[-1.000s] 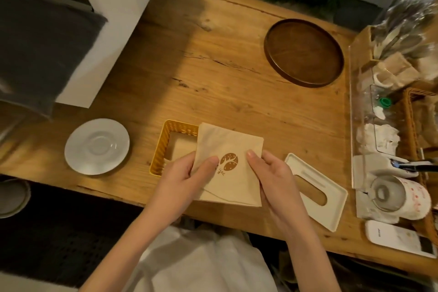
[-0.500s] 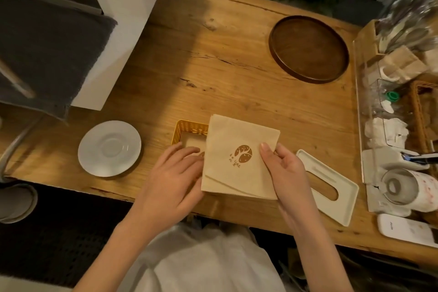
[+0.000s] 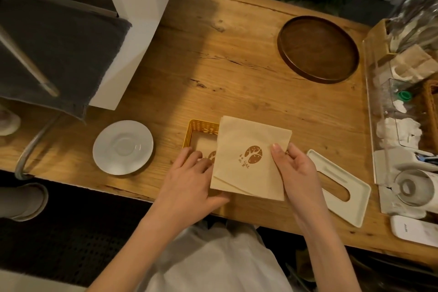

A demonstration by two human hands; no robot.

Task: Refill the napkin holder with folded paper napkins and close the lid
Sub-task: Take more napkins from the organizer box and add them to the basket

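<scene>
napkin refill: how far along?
Done: lid is off, lying right of the yellow holder, which already has napkins inside. In hand: right hand holds a napkin stack over the holder; left hand rests at its edge. Left: seat the stack, refit the lid.

I'd call this a café counter: logo napkins (image 3: pixel 251 156), a saucer (image 3: pixel 122 147), a wooden tray (image 3: pixel 318 49), and a condiment organizer (image 3: pixel 400 111) on my right.
</scene>
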